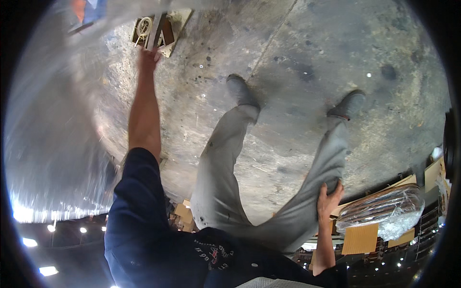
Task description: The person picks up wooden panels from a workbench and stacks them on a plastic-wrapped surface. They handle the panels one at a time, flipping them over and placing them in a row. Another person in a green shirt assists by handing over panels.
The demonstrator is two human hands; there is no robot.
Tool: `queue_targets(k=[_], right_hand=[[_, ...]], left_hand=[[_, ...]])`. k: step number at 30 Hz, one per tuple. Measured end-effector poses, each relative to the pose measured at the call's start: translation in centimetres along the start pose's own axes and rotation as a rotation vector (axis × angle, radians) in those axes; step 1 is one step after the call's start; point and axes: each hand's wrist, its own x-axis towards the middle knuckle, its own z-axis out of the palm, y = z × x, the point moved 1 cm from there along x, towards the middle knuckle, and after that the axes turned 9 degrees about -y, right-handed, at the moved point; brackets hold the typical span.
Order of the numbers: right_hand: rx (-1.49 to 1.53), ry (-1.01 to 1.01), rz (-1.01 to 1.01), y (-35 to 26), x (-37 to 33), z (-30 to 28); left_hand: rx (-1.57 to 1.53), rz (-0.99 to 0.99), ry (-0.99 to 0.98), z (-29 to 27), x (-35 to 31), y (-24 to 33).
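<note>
My left arm stretches far forward. My left hand [148, 58], slightly blurred, is closed at the near end of a flat grey bar [155, 33]. That bar runs over a low wooden piece [178, 28] on the floor, with dark brown blocks on it. A cream-coloured ring or coil [143, 28] lies just left of the bar. Down at the right, my right hand [329, 200] rests on my grey trouser leg near the knee, fingers spread and holding nothing.
A tall stack wrapped in shiny clear film [57, 129] rises close along my left. My shoes [240, 91] stand apart on the stained concrete floor [288, 57]. Behind at the right are a plastic-wrapped bundle [384, 206] and cardboard [360, 239]; more boxes [184, 212] show behind me.
</note>
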Motion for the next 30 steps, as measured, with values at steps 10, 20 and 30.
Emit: queue_targets(k=[10,20,30], right_hand=[[0.188,-0.381,0.004,5.8,3.0,-12.3],[0.932,-0.446,-0.305,16.6,7.1,-40.8],[1.205,-0.316,-0.344,22.0,29.5,-67.6]], left_hand=[[1.945,0.313,-1.090,36.5,-36.3,-18.9],[1.281,0.397,-1.002,79.8,-55.2,19.2],[1.142,0.718,-0.701,102.9,-46.9,33.1]])
